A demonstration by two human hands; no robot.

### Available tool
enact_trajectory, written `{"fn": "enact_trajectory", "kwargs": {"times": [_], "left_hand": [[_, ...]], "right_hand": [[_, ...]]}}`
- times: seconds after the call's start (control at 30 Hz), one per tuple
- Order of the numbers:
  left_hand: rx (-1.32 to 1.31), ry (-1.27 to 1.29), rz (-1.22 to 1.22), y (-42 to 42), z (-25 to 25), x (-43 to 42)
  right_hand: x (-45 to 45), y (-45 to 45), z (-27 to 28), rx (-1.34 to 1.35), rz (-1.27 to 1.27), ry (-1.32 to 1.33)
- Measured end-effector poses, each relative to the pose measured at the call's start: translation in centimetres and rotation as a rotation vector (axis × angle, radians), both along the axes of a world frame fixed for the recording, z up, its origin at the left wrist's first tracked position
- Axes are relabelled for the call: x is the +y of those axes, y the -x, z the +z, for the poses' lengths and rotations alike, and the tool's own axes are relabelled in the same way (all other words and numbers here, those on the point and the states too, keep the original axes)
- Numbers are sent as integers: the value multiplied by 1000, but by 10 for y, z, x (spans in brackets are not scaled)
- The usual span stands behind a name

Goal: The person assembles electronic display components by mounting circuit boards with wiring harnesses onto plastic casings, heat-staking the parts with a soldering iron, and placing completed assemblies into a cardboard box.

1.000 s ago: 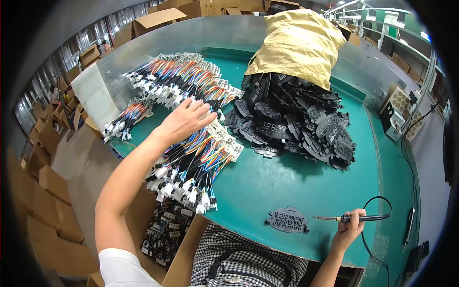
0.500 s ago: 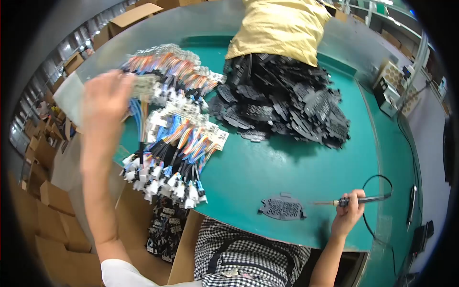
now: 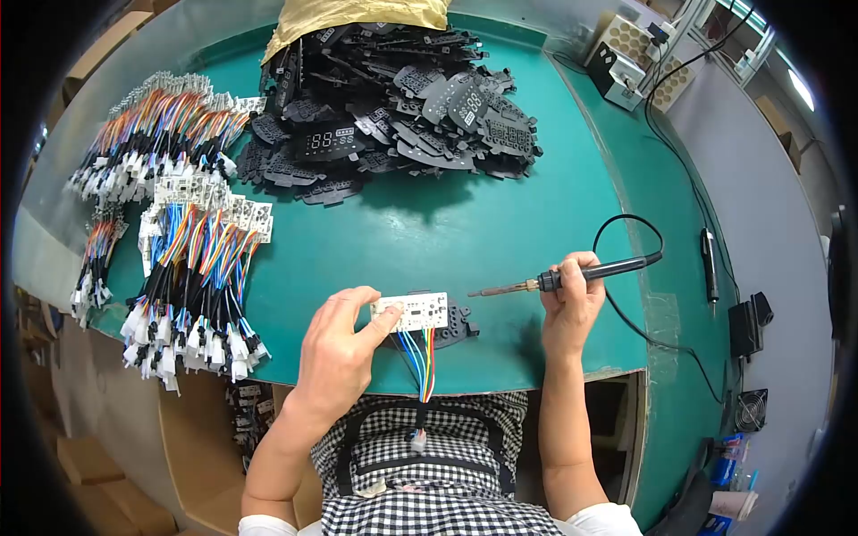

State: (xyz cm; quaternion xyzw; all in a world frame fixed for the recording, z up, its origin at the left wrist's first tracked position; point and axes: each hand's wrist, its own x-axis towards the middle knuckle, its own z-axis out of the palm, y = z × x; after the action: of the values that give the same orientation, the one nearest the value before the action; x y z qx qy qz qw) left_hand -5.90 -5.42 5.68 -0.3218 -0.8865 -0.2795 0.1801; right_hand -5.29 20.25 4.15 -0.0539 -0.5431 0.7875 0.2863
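My left hand (image 3: pixel 344 335) grips the left end of a white circuit board (image 3: pixel 420 311) between thumb and fingers. Coloured wires (image 3: pixel 420 362) hang from the board's lower edge over the table edge to a white connector (image 3: pixel 418 439). Beneath the board lies a black plastic panel (image 3: pixel 458 326), mostly covered; whether the board is seated in it I cannot tell. My right hand (image 3: pixel 572 299) is closed around a soldering iron (image 3: pixel 590 272), its tip pointing left, just right of the board and apart from it.
A heap of black panels (image 3: pixel 402 134) spills from a yellow bag (image 3: pixel 357 18) at the back. Bundles of wired boards (image 3: pixel 197 277) lie at the left. The iron's black cable (image 3: pixel 661 241) loops over the right side. A black pen-like tool (image 3: pixel 709 266) lies far right.
My left hand has come from the wired-board pile to the panel, bringing a white circuit board. My right hand still holds the soldering iron. The view has shifted.
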Motion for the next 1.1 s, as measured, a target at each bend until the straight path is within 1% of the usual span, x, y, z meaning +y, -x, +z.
{"fn": "enact_trajectory", "kwargs": {"times": [0.17, 0.23, 0.43, 0.53, 0.63, 0.77, 0.83, 0.97, 1.03, 1.1], "left_hand": [[-87, -40, -33, -4, -9, 9], [-65, 25, -43, -3, -13, 9], [-114, 69, -30, -7, -13, 10], [-169, 13, -23, -10, -14, 11], [-195, -19, -6, -10, -18, 10], [-183, 7, -48, 0, -17, 8], [-173, -4, -121, 5, -17, 6], [-113, 18, -83, 3, -18, 9], [-48, 77, -84, 4, -19, 10], [-91, 74, -95, 6, -16, 10]], "right_hand": [[-8, 2, 6, -20, -27, -40], [-7, 1, 5, -29, -30, -51], [-3, -1, 2, -19, 11, -26], [-5, -3, 3, -13, 17, -20], [-9, -3, 6, -55, -45, -57], [-9, -4, 6, -54, -34, -44], [-5, -6, 3, -30, 4, -11], [-4, -7, 3, -38, 4, -8], [-5, -7, 5, -37, 4, -20], [-4, -7, 5, -46, -1, -14]]}}
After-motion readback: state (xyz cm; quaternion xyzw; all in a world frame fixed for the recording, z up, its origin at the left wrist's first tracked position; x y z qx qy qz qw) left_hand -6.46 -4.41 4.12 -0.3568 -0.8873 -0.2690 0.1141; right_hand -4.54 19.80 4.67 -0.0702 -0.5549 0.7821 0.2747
